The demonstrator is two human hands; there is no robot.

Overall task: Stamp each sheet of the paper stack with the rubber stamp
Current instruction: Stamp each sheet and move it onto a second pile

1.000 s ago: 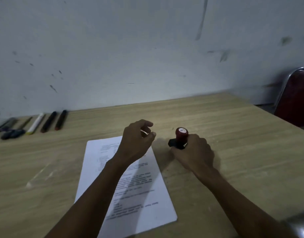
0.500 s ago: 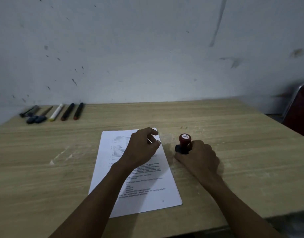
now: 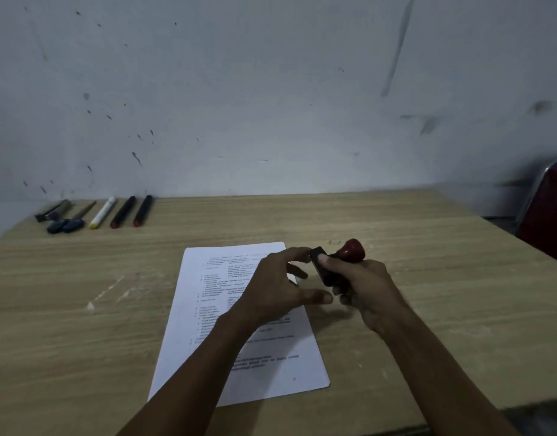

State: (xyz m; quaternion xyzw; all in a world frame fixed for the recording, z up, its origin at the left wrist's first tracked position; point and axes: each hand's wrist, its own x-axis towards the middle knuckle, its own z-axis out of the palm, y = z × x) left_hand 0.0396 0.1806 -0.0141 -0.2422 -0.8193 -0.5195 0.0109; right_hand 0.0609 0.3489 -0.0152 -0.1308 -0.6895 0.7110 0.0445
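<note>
A stack of white printed sheets (image 3: 208,313) lies on the wooden table (image 3: 428,309), in the middle. My right hand (image 3: 365,287) grips the rubber stamp (image 3: 337,262), lifted off the table and tilted, with its red knob pointing up-right and its black base facing left. My left hand (image 3: 277,287) hovers over the right part of the paper with fingers spread, and its fingertips reach the stamp's black base; whether they touch it I cannot tell.
Several pens and markers (image 3: 113,212) lie in a row at the table's far left, against the wall. A dark red chair (image 3: 548,212) with a metal frame stands beyond the table's right edge.
My right hand has lifted the stamp off the table and tipped it sideways. My left hand has opened and moved right toward the stamp's base.
</note>
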